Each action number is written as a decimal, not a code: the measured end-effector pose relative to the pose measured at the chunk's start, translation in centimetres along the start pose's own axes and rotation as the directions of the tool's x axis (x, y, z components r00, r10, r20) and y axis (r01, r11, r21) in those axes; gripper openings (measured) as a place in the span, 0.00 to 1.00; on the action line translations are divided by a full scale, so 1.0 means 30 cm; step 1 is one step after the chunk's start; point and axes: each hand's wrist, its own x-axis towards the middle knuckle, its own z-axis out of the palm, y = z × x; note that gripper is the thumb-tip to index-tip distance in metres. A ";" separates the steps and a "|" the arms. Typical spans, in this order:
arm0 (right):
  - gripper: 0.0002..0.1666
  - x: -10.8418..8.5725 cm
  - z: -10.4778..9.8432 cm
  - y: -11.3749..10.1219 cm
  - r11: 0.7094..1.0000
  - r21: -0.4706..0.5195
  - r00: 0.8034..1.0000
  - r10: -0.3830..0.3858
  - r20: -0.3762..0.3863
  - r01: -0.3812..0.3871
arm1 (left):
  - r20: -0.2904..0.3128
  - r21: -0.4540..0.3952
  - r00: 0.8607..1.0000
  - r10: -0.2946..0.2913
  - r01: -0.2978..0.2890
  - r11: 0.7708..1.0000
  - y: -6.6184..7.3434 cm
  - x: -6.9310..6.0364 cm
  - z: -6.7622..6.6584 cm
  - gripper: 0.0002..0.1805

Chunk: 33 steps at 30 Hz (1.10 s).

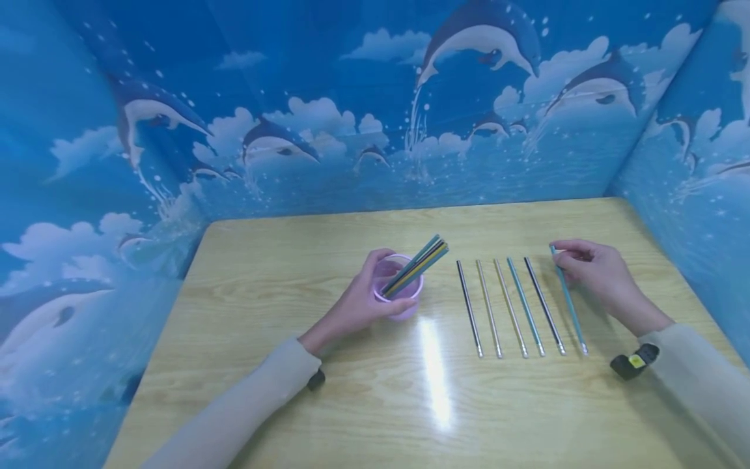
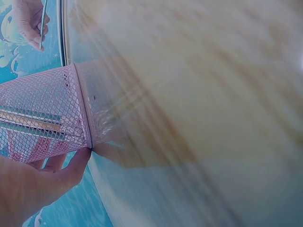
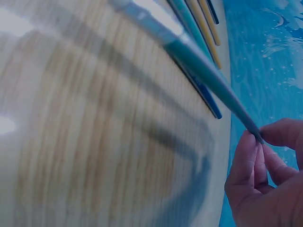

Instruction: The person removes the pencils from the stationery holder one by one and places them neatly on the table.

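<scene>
My left hand (image 1: pixel 370 290) curls round a pink mesh pencil cup (image 1: pixel 404 311) standing on the table. Several pencils (image 1: pixel 417 266) lean out of it towards the right; through the mesh of the cup (image 2: pixel 42 111) in the left wrist view their lower ends show. At the far end of a pencil row, my right hand (image 1: pixel 600 270) pinches the tip of a teal pencil (image 1: pixel 569 305). Seen from the right wrist, thumb and fingers (image 3: pixel 286 133) meet on the narrow end of this pencil (image 3: pixel 208 68), and its eraser end points away from the hand.
Left of the right hand, a row of several pencils lies side by side, among them a dark one (image 1: pixel 470 309), a yellow one (image 1: pixel 511 309) and a teal one (image 1: pixel 525 306). The wooden table (image 1: pixel 263 280) is walled by a blue dolphin-print cloth (image 1: pixel 328 169).
</scene>
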 end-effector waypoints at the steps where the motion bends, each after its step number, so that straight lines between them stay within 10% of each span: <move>1: 0.32 0.004 0.000 0.007 1.000 -0.030 1.000 -0.003 0.005 0.003 | 0.000 0.001 1.000 0.001 -0.001 1.000 -0.002 0.001 0.001 0.52; 33: 0.23 0.067 0.047 0.037 0.903 -0.413 0.993 -0.100 0.058 0.116 | 0.008 -0.045 1.000 0.015 -0.014 0.999 -0.003 -0.002 0.003 0.48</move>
